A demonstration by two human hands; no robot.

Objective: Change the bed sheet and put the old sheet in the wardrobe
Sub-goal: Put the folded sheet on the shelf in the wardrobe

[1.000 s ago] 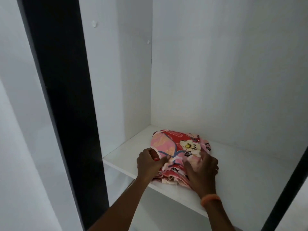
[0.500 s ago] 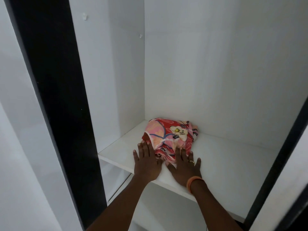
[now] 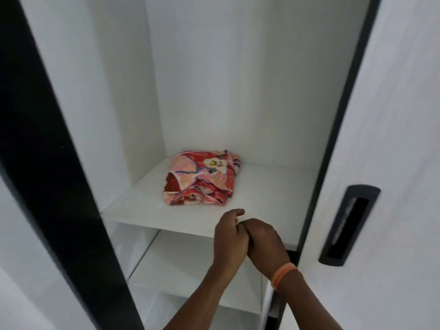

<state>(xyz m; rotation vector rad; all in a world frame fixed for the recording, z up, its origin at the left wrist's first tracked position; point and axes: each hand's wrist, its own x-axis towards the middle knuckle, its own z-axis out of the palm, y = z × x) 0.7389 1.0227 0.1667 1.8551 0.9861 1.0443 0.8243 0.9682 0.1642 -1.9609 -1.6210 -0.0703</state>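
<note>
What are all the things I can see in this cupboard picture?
folded sheet: one, red and pink with a flower print, lying on the upper shelf towards its back left corner
upper shelf: one, white, inside the wardrobe, under the sheet
lower shelf: one, white, below the upper shelf
wardrobe frame: one, black, upright at the left of the opening
wardrobe door: one, white with a dark edge, at the right
door handle: one, black, recessed in the door
wristband: one, orange, on the right wrist
left hand: one, fingers loosely curled, holding nothing, in front of the shelf edge, touching the right hand
right hand: one, loosely curled, holding nothing, beside the left hand
</note>
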